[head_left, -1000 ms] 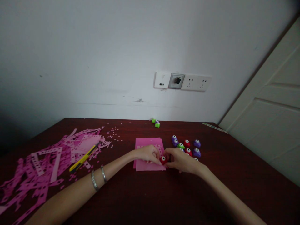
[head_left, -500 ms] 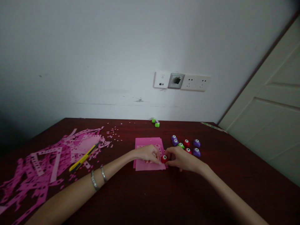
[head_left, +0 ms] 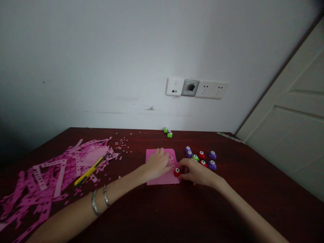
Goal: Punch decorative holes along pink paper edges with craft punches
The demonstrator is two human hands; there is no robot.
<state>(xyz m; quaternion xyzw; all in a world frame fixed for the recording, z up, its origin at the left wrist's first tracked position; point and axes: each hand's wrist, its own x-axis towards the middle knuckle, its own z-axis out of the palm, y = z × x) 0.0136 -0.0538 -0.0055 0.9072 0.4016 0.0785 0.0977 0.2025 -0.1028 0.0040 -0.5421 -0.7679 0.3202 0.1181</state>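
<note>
A small stack of pink paper sheets (head_left: 162, 180) lies on the dark red-brown table. My left hand (head_left: 157, 164) rests over the sheets with its fingers stretched out, holding nothing. At the right edge of the paper, the thumb and fingers of my right hand (head_left: 194, 171) grip a small red paper punch (head_left: 177, 172) with a white, black-dotted button. Part of that punch and the paper edge beside it are hidden by my fingers. A row of punched holes (head_left: 172, 161) shows along the right part of the top sheet.
Purple punches (head_left: 212, 165), red punches (head_left: 201, 155) and a green punch (head_left: 195, 157) stand right of my right hand. More small green ones (head_left: 169, 134) are near the wall. Perforated pink scraps (head_left: 50, 182) and a yellow utility knife (head_left: 89, 171) lie left.
My left hand has lifted from the paper's lower right edge near the punch, moved up and left, and spread its fingers. My right hand stays on the red punch.
</note>
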